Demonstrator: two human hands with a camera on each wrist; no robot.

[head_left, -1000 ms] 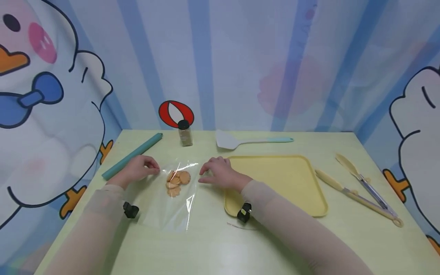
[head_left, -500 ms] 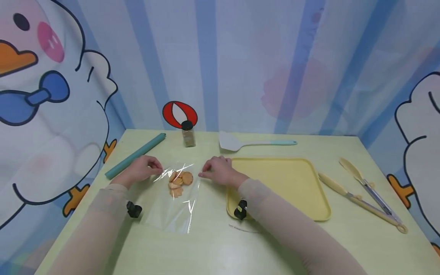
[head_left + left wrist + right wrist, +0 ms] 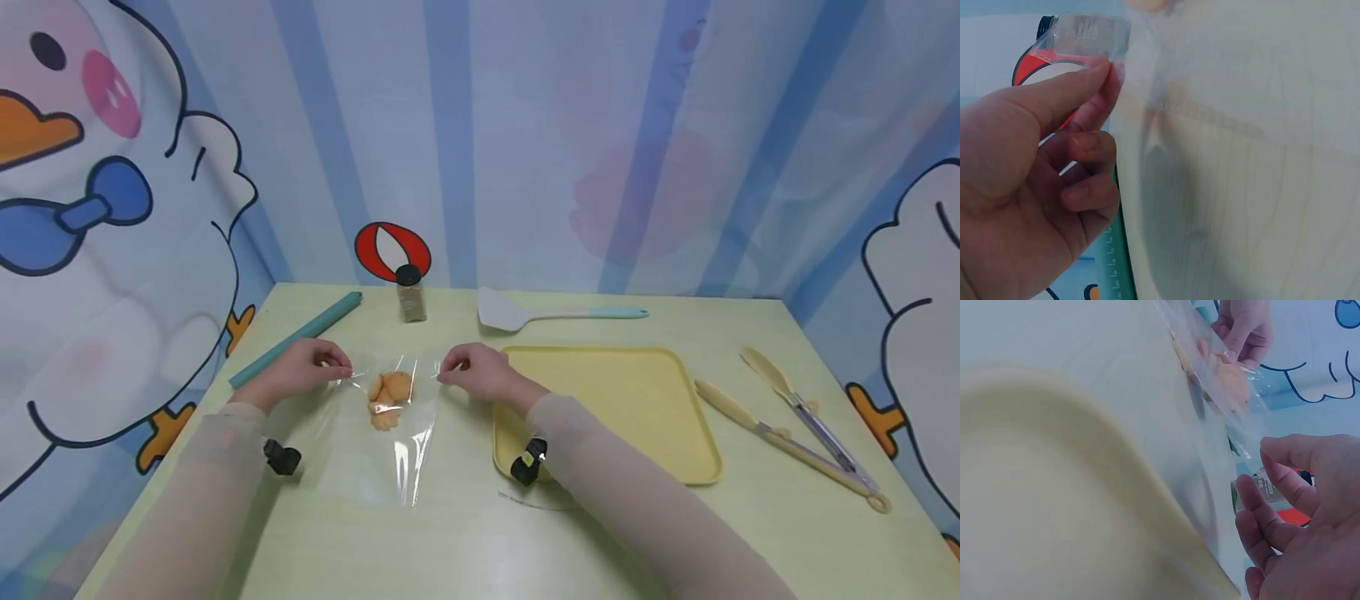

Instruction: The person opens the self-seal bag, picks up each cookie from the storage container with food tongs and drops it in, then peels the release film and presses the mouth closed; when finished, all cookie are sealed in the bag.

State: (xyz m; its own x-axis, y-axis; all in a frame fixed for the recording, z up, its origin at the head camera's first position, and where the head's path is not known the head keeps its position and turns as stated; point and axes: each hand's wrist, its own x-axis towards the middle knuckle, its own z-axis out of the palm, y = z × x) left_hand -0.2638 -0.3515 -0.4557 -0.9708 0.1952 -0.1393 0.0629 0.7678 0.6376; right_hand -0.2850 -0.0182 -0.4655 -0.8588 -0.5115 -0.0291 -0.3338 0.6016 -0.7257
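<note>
A clear plastic bag [image 3: 360, 471] with several round biscuits [image 3: 386, 400] in it spans the gap between both hands in the head view. My left hand [image 3: 300, 371] pinches its left upper corner between thumb and index finger; the other fingers [image 3: 1094, 194] are loosely curled in the left wrist view. At the right upper corner, my right hand [image 3: 483, 372] pinches the film with thumb and forefinger. In the right wrist view the bag [image 3: 1188, 337] is raised and tilted, the biscuits [image 3: 1225, 381] showing through it.
Right of the bag lies a yellow tray [image 3: 600, 408], partly under the right forearm. Tongs [image 3: 795, 442] are farther right. Behind are a white spatula [image 3: 502, 312] and a black-lidded jar [image 3: 410, 300]. A green roll with ruler marks [image 3: 300, 337] lies left. A thin strip [image 3: 532, 503] is near the tray.
My right hand, apart from the bag a second ago, has closed its fingertips on the bag's right corner. The bag's upper end has lifted, and the biscuits have bunched closer together.
</note>
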